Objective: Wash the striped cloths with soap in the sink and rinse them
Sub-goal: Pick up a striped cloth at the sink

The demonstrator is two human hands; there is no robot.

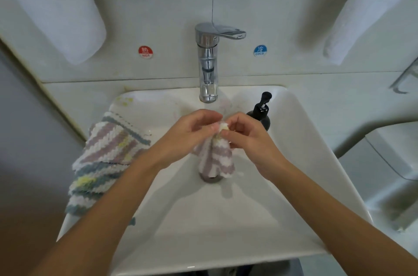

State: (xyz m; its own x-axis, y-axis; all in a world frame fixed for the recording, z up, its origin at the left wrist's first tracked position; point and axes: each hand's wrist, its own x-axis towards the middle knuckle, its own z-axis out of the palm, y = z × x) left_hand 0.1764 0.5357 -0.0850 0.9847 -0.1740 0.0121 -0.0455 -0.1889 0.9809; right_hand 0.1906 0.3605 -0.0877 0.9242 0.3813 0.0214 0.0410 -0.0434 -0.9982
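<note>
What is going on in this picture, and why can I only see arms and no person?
The camera sits on the person's head and looks down, so you see what they see: just their own two arms. There is no machine here. They stand at a white sink under a shiny tap; I see no water running. The left hand and the right hand together pinch the top of a small purple-striped cloth, which hangs down over the drain. More striped cloths lie draped over the sink's left edge. A black soap bottle stands near the tap. Red and blue stickers on the wall mark hot and cold.
</note>
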